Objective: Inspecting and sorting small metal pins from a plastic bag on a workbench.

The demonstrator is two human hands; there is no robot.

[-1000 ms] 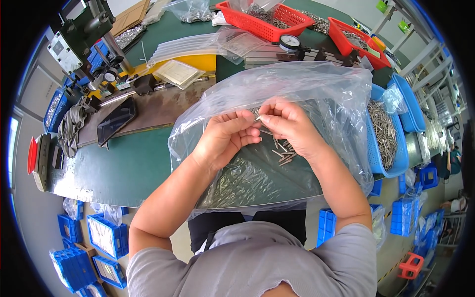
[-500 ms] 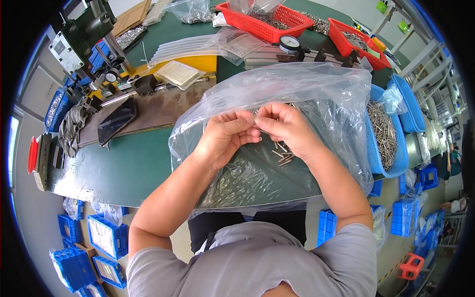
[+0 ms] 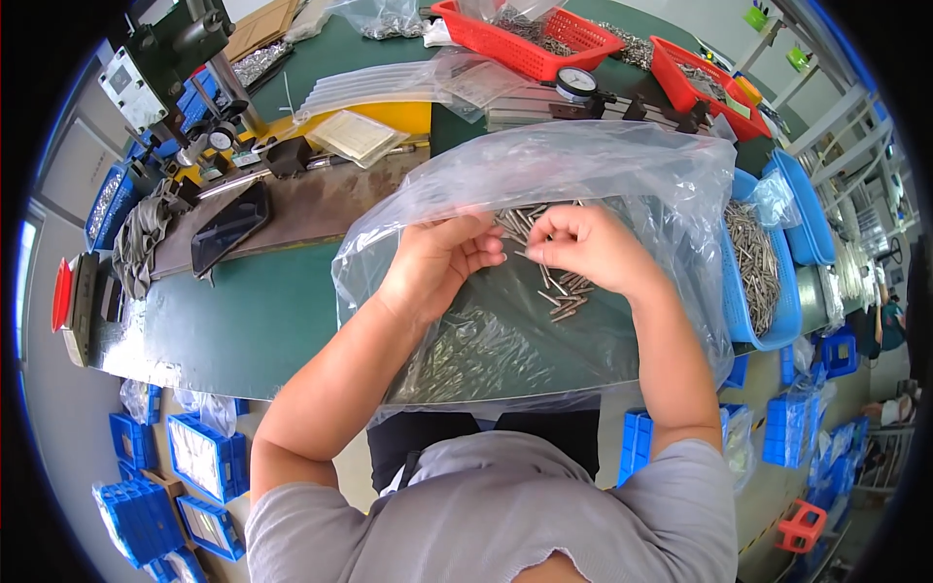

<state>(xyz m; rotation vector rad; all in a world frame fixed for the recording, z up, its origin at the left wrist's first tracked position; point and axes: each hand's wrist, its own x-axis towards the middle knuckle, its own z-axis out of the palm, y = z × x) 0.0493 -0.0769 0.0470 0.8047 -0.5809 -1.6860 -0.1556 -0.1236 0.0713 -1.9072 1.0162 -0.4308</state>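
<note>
A large clear plastic bag [image 3: 622,165] lies spread on the green table [image 3: 253,311] in front of me. On it lie several small metal pins [image 3: 564,296] in a loose heap. My left hand [image 3: 437,262] rests on the bag with its fingers curled around a bunch of pins. My right hand [image 3: 583,248] is just to the right, its fingertips pinching pins beside the left fingers. The two hands nearly touch over the heap.
A blue basket [image 3: 763,267] full of metal pins stands at my right. Red baskets [image 3: 530,39] sit at the back. A dial gauge [image 3: 576,83], a black phone [image 3: 228,225], a grey metal plate [image 3: 321,199] and clear bags [image 3: 389,83] lie on the left and far side. Blue crates [image 3: 199,457] stand on the floor.
Both hands stay over the bag; the fingers have shifted slightly while handling pins. The pile has hardly moved.
</note>
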